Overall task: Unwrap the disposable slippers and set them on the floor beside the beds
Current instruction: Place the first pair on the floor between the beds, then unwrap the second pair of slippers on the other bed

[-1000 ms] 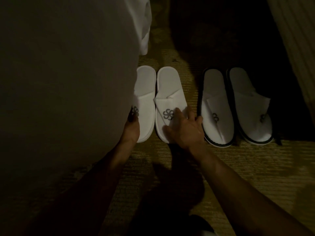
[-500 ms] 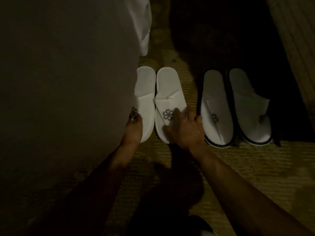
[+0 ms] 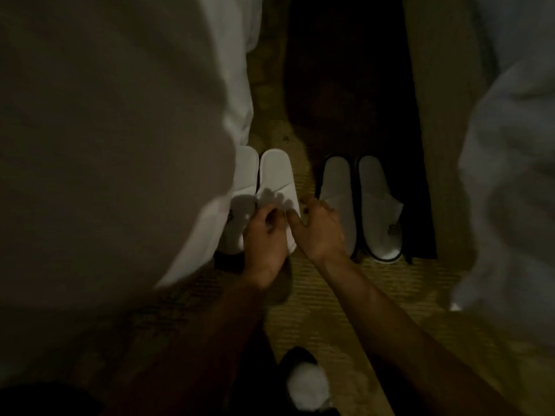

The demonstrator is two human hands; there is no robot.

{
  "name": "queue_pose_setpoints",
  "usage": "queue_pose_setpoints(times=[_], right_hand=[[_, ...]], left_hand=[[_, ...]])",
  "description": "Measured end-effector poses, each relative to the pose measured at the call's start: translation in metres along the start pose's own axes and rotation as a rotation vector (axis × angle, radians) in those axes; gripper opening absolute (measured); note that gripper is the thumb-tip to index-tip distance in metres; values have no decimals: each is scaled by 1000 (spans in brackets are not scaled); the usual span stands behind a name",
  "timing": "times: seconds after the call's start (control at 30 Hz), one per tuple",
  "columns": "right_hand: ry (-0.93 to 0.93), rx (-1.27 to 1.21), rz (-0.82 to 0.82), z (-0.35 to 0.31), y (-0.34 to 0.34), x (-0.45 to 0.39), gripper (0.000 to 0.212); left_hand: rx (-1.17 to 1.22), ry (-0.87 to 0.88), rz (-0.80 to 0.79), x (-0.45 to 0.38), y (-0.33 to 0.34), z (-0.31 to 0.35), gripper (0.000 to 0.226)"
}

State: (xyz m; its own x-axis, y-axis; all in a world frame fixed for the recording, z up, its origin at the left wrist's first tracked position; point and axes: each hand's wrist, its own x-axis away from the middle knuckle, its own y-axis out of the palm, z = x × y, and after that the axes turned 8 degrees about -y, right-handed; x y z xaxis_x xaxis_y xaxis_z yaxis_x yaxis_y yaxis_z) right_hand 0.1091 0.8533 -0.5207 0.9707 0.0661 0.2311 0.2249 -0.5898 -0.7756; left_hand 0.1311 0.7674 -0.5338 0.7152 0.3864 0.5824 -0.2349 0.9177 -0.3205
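Observation:
Two pairs of slippers lie on the carpet between the beds. The plain white pair is on the left: its left slipper (image 3: 244,175) is half under the bed cover, its right slipper (image 3: 275,172) beside it. The black-trimmed pair (image 3: 357,187) lies to the right. My left hand (image 3: 264,238) covers the toe end of the right white slipper, fingers curled onto its band. My right hand (image 3: 319,229) is curled at that slipper's right edge, thumb against it. The frame is dim and blurred, so the exact grip is unclear.
A white bed cover (image 3: 120,145) fills the left side and overhangs the floor. Another bed's cover (image 3: 510,181) hangs at the right. A dark gap (image 3: 345,85) lies behind the slippers. My foot in a white sock (image 3: 306,382) is at the bottom.
My left hand has moved right, from the left white slipper onto the right one. My right hand has curled its fingers. The view has pulled back, showing the right bed.

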Motion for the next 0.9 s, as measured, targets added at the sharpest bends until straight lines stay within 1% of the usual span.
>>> queue_pose_setpoints(times=[0.17,0.27,0.43,0.53,0.63,0.77,0.9], right_hand=[[3,-146,22,-55,-87,32,43],[-19,-218,48,-99,-144,47,36],[-95,-361,126,-180,-236,61,26],[-130,-415,139,-237,-295,75,22],[-148,-480,124,-296,-347,93,20],[-181,-588,113,-379,-404,120,12],[-299,-628,207,-466,-444,142,16]], left_hand=[[161,-40,-75,73,-25,85,34],[217,-16,-94,109,-51,136,32],[284,30,-33,163,-110,229,26],[374,96,-14,205,-155,294,29],[395,120,28,249,-204,353,25],[435,168,105,308,-273,416,19],[487,260,171,347,-349,471,17]])
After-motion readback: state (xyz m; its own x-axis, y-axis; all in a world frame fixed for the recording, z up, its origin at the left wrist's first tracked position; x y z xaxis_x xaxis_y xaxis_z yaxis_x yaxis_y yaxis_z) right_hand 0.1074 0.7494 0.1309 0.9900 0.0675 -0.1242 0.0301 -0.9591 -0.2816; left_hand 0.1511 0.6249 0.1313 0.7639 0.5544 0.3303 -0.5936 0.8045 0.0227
